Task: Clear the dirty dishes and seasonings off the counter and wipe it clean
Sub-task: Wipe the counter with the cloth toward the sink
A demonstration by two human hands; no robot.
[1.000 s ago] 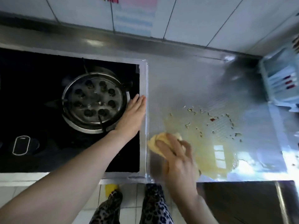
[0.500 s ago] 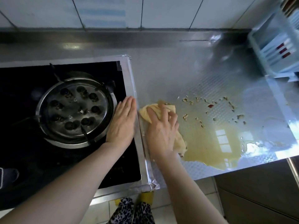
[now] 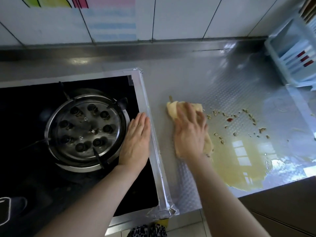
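Probably a home kitchen: gas stove (image 3: 82, 132), steel counter (image 3: 196, 79), tiled wall (image 3: 179, 17).

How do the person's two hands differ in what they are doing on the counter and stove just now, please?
The left hand rests on the black stove top beside the burner, while the right hand lies on the counter. The left hand has nothing under it but the stove; the right hand presses a yellow cloth at the edge of the spill. Both lie palm down with fingers fairly straight, pointing away from the person.
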